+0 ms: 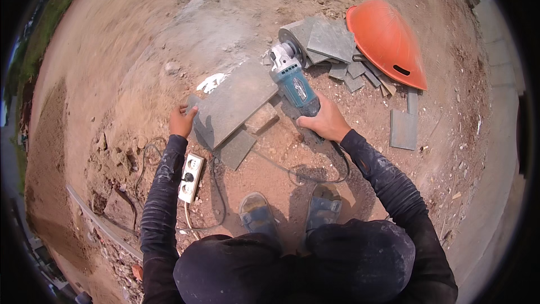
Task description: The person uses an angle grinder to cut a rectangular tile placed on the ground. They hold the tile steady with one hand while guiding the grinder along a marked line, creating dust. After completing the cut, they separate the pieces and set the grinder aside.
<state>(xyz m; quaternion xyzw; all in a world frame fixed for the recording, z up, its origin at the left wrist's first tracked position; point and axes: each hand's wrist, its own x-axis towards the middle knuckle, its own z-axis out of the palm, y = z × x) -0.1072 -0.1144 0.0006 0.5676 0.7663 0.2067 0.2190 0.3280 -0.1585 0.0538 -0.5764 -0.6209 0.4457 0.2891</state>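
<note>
My right hand [326, 119] is wrapped round the rear body of a teal and grey angle grinder [296, 84]. Its round disc [292, 45] points away from me, beside a stack of grey slabs [331, 39]. In front of me a large grey paving slab [239, 101] lies propped on a brick [261, 119] and a smaller slab piece [236, 149]. My left hand [181, 121] is at the big slab's left end, thumb apart from the bent fingers. A small grey patch shows by its fingertips; whether it is a loose piece I cannot make out.
An orange plastic tub [388, 42] leans over the slab stack, with offcuts [357, 70] around it. Another slab [404, 129] lies at right. The grinder's cable [315, 180] loops before my sandals [260, 213]. A white power strip [191, 177] lies under my left forearm, near rubble.
</note>
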